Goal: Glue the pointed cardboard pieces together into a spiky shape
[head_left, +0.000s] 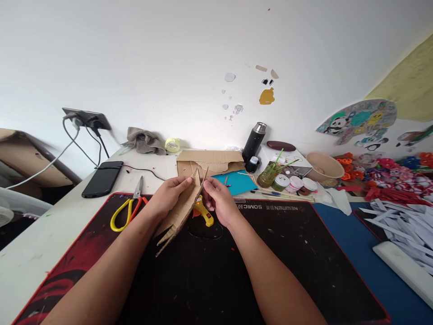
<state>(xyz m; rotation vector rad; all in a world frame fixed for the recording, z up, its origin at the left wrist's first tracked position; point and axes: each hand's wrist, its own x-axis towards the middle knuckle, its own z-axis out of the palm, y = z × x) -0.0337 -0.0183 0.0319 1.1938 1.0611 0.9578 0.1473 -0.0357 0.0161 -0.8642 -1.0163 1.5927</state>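
Note:
Between my two hands is a folded piece of cut cardboard (pixel 184 203), its notched ends pointing up and toward me. My left hand (pixel 172 195) grips its left side with the thumb on top. The fingers of my right hand (pixel 219 198) pinch its upper right edge. Just behind the cardboard, a yellow hot glue gun (pixel 204 212) lies on the black desk mat (pixel 270 271), partly hidden by the cardboard. Left of my left forearm lie scissors (pixel 127 210) with yellow and red handles, blades pointing away; the forearm covers part of them.
A phone (pixel 103 179) lies at left, below a wall socket with cables. Behind my hands are a cardboard box (pixel 211 161), a teal sheet (pixel 241 182), a black thermos (pixel 254 141) and paint jars (pixel 294 184). White paper strips (pixel 402 230) are heaped at right.

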